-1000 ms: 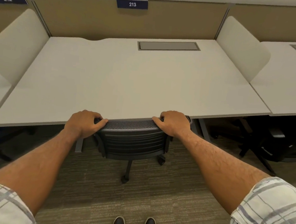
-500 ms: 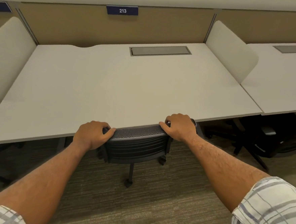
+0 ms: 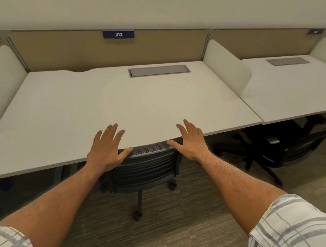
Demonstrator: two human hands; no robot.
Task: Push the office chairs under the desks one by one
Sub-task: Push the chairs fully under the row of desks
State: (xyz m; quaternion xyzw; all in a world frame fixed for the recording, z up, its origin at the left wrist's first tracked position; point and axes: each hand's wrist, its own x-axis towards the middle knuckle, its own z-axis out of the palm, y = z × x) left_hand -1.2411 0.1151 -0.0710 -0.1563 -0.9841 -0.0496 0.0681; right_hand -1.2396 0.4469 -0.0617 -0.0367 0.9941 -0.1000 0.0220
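i'm looking down at the desk point(image 3: 120, 108) marked 213, a broad pale top with nothing standing on it, and the only container-like thing is the cable tray point(image 3: 159, 70) set flush near the back, its grey lid closed so i cannot tell what is inside. the office chair point(image 3: 147, 170) sits tucked in front of me, seat hidden under the top and the mesh backrest right against the desk's front edge. i judge it a fairly heavy but free-rolling piece on castors over short carpet, stiff in the frame with some give in the mesh, so the firm top rail of the backrest is where i'd take hold, one hand at each corner. another chair point(image 3: 283, 149) stands under the desk to the right. my left hand point(image 3: 107, 148) is spread flat, gripping nothing, thumb beside the rail, and my right hand point(image 3: 190, 142) is likewise splayed and empty.
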